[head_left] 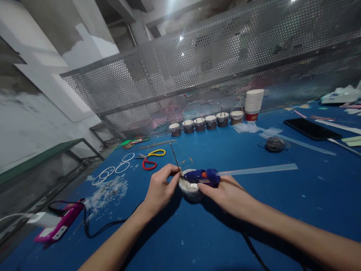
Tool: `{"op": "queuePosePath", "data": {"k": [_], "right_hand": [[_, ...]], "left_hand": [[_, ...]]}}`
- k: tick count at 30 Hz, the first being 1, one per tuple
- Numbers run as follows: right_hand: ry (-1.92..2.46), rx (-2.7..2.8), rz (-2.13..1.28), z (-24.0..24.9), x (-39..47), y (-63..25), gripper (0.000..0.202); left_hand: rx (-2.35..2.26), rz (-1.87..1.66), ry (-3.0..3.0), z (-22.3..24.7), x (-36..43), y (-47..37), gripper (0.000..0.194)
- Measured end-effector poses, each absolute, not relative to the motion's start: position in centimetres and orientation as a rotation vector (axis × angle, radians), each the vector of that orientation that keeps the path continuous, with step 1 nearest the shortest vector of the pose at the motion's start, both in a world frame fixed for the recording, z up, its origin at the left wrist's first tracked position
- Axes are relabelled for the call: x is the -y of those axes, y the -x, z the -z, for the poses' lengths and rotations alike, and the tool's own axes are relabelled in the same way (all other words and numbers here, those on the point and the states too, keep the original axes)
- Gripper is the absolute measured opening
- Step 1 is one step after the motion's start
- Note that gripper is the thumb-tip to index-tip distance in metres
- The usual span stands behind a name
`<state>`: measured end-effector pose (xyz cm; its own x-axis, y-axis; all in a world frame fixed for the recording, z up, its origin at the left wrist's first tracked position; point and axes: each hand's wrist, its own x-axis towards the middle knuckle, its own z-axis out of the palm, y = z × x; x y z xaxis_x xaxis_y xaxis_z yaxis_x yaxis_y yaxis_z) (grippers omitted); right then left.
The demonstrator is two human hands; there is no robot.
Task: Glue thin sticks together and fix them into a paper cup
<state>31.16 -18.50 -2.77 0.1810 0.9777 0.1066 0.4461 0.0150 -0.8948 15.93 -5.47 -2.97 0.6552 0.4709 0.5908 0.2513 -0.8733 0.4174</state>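
Observation:
My right hand (222, 190) is wrapped round a blue glue gun (199, 175), with a long clear glue stick (259, 170) poking out of its back end. Its nozzle points left, at the rim of a small white-lined cup (191, 192) on the table. Between thumb and forefinger, my left hand (163, 185) pinches a thin dark stick or cord (174, 155) that rises up and left from the cup's rim. Nozzle and fingertips nearly meet there; whether they touch I cannot tell. Part of the cup is hidden by the gun and my right hand.
Several similar cups (199, 124) line the back beside a paper cup stack (254, 105). Scissors (149, 159), white rings (122, 167) and scraps (108, 192) lie left, near a purple power strip (60, 225) with black cable. Dark yarn (274, 144) and a phone (312, 128) lie right.

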Motion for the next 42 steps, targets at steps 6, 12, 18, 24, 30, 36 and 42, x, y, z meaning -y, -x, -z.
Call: {"op": "queuePosePath", "data": {"k": [6,12,18,24,30,36,42], "right_hand": [[1.609,1.385,-0.792,2.29,18.53,-31.26,0.021],[1.607,1.359,-0.786,2.66,18.26,-31.03,0.022],[1.597,1.368,-0.775,2.72,18.16,-31.14,0.023],[1.620,1.391,-0.797,2.17,18.19,-31.39,0.019],[1.629,1.393,-0.822,2.02,18.06,-31.38,0.019],[1.637,1.357,-0.811,2.27,17.91,-31.17,0.020],[1.647,1.351,-0.822,1.92,18.16,-31.26,0.022]], "left_hand": [[-0.595,-1.037,-2.565,3.03,5.35,-15.92,0.007],[-0.604,-1.032,-2.560,3.05,5.24,-15.86,0.007],[-0.611,-1.014,-2.548,3.10,5.26,-15.80,0.008],[-0.600,-1.027,-2.572,3.04,5.25,-15.84,0.007],[-0.599,-1.029,-2.583,2.99,5.24,-15.86,0.008],[-0.608,-1.030,-2.575,3.12,5.16,-15.88,0.007],[-0.618,-1.022,-2.561,3.06,5.24,-15.90,0.007]]}}
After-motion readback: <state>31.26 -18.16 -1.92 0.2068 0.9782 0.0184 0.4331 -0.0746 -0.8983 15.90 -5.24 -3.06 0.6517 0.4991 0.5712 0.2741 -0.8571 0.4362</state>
